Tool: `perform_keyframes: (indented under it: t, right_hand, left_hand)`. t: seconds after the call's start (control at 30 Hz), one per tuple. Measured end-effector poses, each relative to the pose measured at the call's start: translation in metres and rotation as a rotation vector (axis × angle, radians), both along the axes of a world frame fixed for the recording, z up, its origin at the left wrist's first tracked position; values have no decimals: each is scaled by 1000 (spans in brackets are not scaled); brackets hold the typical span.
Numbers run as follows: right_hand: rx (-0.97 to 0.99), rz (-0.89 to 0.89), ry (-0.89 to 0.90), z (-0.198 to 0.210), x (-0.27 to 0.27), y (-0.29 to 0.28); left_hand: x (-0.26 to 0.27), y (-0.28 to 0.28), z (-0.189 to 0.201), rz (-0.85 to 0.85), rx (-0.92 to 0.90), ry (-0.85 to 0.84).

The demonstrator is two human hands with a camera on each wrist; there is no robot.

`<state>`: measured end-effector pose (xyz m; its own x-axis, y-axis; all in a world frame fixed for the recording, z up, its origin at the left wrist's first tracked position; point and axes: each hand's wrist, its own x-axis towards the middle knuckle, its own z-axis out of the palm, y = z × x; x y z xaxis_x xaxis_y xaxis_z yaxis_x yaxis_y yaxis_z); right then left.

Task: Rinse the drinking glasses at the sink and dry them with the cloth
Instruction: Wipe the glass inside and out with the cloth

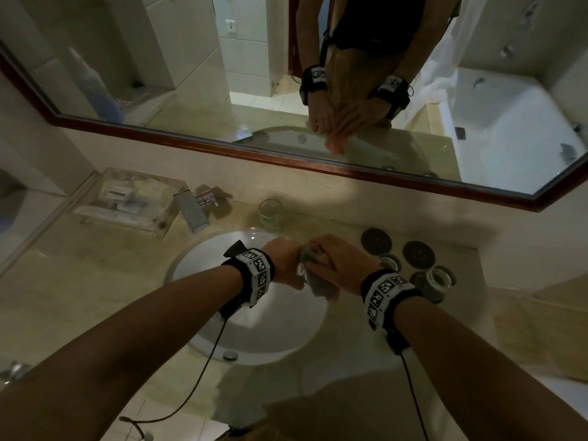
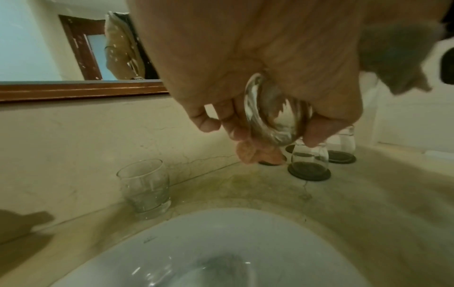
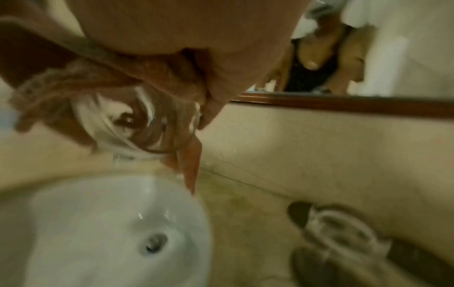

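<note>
Both hands meet above the right rim of the white sink (image 1: 254,329). My left hand (image 1: 288,265) grips a clear drinking glass (image 2: 277,116) on its side, fingers curled round it. My right hand (image 1: 337,261) holds a grey and orange cloth (image 1: 318,286) against that glass (image 3: 137,124), and an orange end of the cloth (image 3: 191,165) hangs below. Another glass (image 1: 271,213) stands upright on the counter behind the sink. Two glasses stand upside down on dark coasters at the right, one (image 1: 389,261) nearer the hands and one (image 1: 436,281) further right.
Two bare dark coasters (image 1: 376,239) (image 1: 418,254) lie behind the upturned glasses. A square chrome faucet (image 1: 194,211) and a clear acrylic tray (image 1: 127,198) of toiletries sit at the back left. A wood-framed mirror (image 1: 286,157) runs along the wall.
</note>
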<state>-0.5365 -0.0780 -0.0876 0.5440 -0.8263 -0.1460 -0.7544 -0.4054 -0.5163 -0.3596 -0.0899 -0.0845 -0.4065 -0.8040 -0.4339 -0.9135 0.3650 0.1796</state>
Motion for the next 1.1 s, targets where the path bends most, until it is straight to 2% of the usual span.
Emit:
perform_keyframes:
  t: [0.07,0.17,0.2,0.23,0.27,0.3,0.33,0.37,0.4,0.43,0.53,0.57,0.63,0.73,0.83,0.93,1.0,1.07,1.1]
  right_hand:
    - [82,-205,-139,3,6,-4]
    - [307,-289,-97,10,7,-13]
    - [375,-353,-90,-4,13,-19]
    - [530,-395,-100,-19,2,-10]
    - [817,-561,-289,-22,-8,-4]
    - [879,-915,-307,-19,-7,-6]
    - [1018,-1025,-464,-10,-6,4]
    - [1113,-797,-596,-6,-9,17]
    - [1125,-876,-570,-10,-4,8]
    - [1141,-917,-635,-1,6,1]
    - [954,-784,-756,1,0,0]
    - [938,-745,-834,-8,-2,-2]
    - [938,-719,-861,-11,0,-8]
    - [872,-698,-504,-2,-8,-9]
    - [813,-670,-251,-3,-19,-18]
    - [601,-559,43,0,-28,-17]
    - [540,-498,170,1,-38,-12]
    - [486,-355,329,1,-50,-4]
    - [470,-352,391,1,-57,4]
  left_hand:
    - [-1,-1,1,-10,-31,65]
    - [-2,0,5,-65,-125,157]
    - [-2,0,6,-97,-166,165]
    - [-1,-1,7,-132,-211,159]
    - [-1,-2,7,-164,-256,148]
    - [0,-3,7,-182,-291,141]
    - [0,-3,6,-187,-314,138]
    - [0,-3,5,-191,-333,138]
    - [0,-2,4,-195,-349,138]
    - [-1,-1,3,-198,-360,140]
    - [-3,5,-3,-193,-382,131]
    - [-4,6,-5,-190,-391,118]
    - [-6,7,-7,-183,-407,77]
    - [-8,5,-6,-195,-413,-22]
    - [-9,4,-5,-208,-400,-123]
    - [-10,5,-9,-200,-369,-185]
    - [-13,6,-13,-207,-351,-202]
    - [-18,7,-15,-217,-338,-202]
    - [-22,8,-15,-221,-328,-197]
